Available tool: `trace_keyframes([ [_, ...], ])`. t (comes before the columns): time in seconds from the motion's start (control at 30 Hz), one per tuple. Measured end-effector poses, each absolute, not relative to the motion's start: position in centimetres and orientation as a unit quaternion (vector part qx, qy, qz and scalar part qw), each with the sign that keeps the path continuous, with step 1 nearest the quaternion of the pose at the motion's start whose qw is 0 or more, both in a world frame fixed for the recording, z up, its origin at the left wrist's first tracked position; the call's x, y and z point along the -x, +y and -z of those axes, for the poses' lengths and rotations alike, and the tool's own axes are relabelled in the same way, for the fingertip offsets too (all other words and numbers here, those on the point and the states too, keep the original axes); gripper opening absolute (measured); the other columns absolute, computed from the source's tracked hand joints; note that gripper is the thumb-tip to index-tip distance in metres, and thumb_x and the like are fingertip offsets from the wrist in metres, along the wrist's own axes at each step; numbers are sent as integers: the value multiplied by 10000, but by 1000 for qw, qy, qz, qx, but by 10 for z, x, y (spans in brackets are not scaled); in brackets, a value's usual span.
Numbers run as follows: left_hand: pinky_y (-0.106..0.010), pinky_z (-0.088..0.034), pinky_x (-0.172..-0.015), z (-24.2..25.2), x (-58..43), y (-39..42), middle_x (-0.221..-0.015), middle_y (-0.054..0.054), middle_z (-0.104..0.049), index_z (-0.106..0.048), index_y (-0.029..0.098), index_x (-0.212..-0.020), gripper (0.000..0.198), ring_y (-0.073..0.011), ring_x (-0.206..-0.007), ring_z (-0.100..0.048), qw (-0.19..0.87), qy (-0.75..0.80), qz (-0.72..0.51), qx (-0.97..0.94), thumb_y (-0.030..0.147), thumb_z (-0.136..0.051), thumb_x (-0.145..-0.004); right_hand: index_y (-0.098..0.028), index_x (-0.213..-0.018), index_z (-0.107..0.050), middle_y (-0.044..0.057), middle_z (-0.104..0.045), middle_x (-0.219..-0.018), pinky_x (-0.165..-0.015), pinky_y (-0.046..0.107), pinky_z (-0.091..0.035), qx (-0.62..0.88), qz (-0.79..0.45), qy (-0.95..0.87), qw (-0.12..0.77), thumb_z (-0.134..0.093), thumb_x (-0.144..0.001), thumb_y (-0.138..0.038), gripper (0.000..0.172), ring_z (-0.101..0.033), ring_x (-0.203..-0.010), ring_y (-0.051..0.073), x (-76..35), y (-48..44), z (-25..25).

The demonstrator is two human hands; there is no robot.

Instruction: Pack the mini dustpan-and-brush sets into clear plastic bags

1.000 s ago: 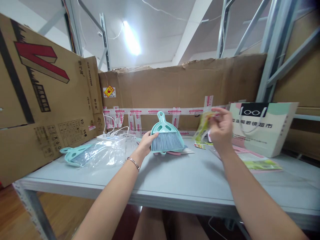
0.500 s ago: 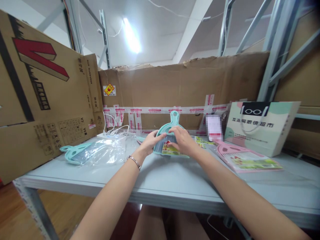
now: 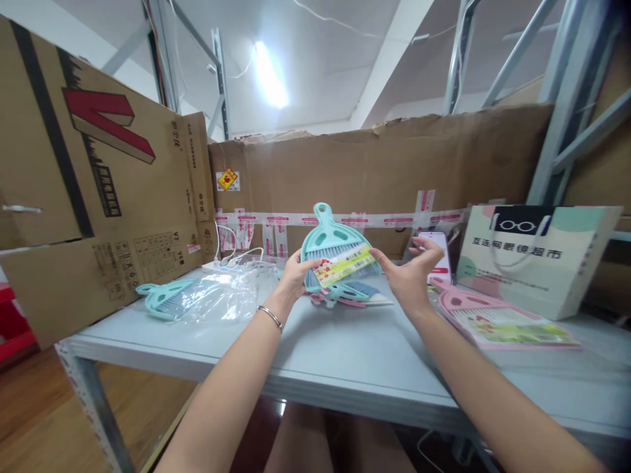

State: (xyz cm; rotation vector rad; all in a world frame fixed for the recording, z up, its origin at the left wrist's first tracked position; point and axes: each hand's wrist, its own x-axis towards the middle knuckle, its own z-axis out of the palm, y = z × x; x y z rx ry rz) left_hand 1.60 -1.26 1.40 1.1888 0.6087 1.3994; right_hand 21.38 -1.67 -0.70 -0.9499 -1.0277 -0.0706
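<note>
In the head view a mint-green dustpan [image 3: 339,231] stands nearly upright, handle up and leaning a little left, with a grey-bristled brush [image 3: 318,253] nested in it. Across its front lies a slanted yellow-green printed card [image 3: 348,264]. My left hand [image 3: 294,276] is closed on the dustpan's left edge, its thumb over the card. Beside the right edge is my right hand [image 3: 413,279], fingers spread; its thumb tip is at the card's end, and whether it touches I cannot tell. Below, more mint and pink brushes and dustpans [image 3: 352,295] lie on the table, partly hidden.
On the left of the grey table [image 3: 345,355] another mint dustpan [image 3: 165,297] lies by crumpled clear plastic [image 3: 227,295]. A pink dustpan set [image 3: 497,312], a phone [image 3: 436,253] and a paper bag [image 3: 530,253] are at the right. Cardboard [image 3: 315,171] walls the back.
My right hand has moved right, off the dustpan's front, and its fingers have spread. The dustpan now leans left, and its card shows at a slant. The view has shifted slightly left.
</note>
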Motion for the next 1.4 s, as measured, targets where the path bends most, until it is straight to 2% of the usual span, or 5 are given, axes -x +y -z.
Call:
trace_keyframes([
  [0.23,-364,-501,-723,-8,-30,-15,-816,-31,-666,-528,170,-958,523,-186,-719,-633,540,232,-625,-513,226,-795,-511,-216,-897,-581,34,-681,-872,-686,362,-550,274,-584,-435,629,-696,-675,-381,299,-652,-802,207,-177,-25,16],
  [0.4,-371,-471,-798,-19,-6,-29,-1015,-122,-645,-569,175,-988,374,-256,-934,-602,424,375,-525,-636,383,-681,-697,-188,-823,-624,7,-717,-755,-586,284,-574,280,-583,-314,695,-686,-650,-134,191,-679,-680,174,-173,-27,17],
  [0.6,-518,-373,-870,-11,85,-53,-1109,-272,-561,-615,98,-912,255,-420,-1131,-443,-111,718,-337,-599,264,-640,-720,-163,-840,-615,24,-713,-681,-544,316,-574,322,-598,-318,661,-674,-678,-126,177,-673,-583,181,-168,-35,16],
  [1.07,-291,-429,-676,-34,73,-41,-911,-128,-583,-630,123,-861,302,-202,-784,-591,-251,674,-231,-655,103,-329,-860,-134,-870,-671,59,-730,-817,-602,209,-550,354,-633,-518,453,-677,-698,-151,174,-680,-670,143,-187,-49,4],
  [1.4,-250,-378,-588,-9,22,-49,-875,-69,-541,-606,164,-830,238,-156,-729,-517,-258,541,-239,-764,66,-389,-846,-119,-888,-643,65,-732,-793,-670,262,-570,391,-616,-441,522,-622,-752,-112,138,-688,-678,152,-174,-39,13],
])
